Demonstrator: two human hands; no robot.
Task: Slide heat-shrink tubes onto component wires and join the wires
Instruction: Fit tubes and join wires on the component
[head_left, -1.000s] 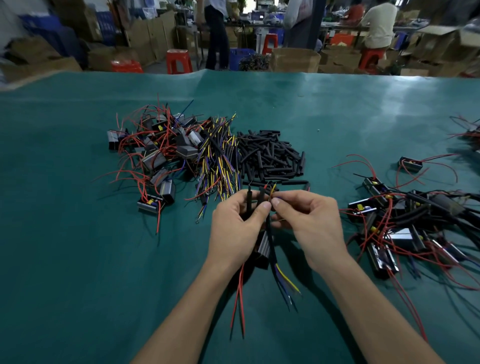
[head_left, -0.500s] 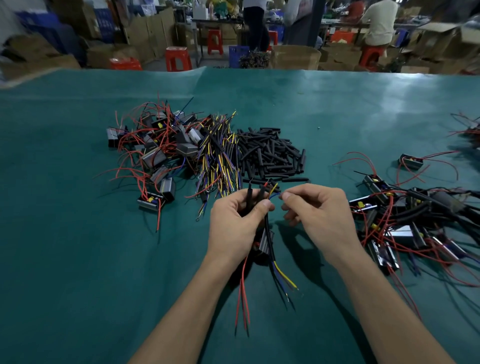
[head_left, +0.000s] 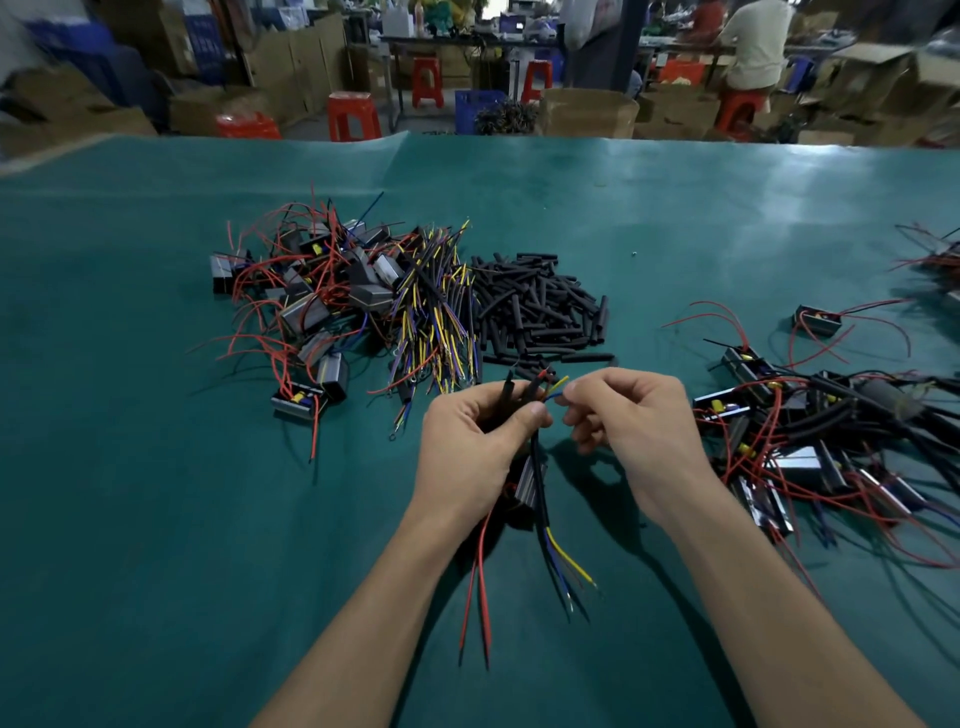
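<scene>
Two hands (head_left: 475, 447) (head_left: 631, 431) mid-table, piles (head_left: 540, 309) flanking

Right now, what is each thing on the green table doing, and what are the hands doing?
Left hand: grips a wire bundle with black tubes.
Right hand: pinches the blue wire tip.
Component: hangs below the left hand.
Loose tubes: piled, untouched.
Yellow and blue wires: heaped.
Unfinished components: piled on the left.
Right-side components: heaped, tangled.

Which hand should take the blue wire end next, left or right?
Right. The right hand has its fingertips right at the blue wire end, seemingly pinching it, and holds nothing else. The left hand is busy gripping the bundle of tubes and wires, steadying it.
</scene>
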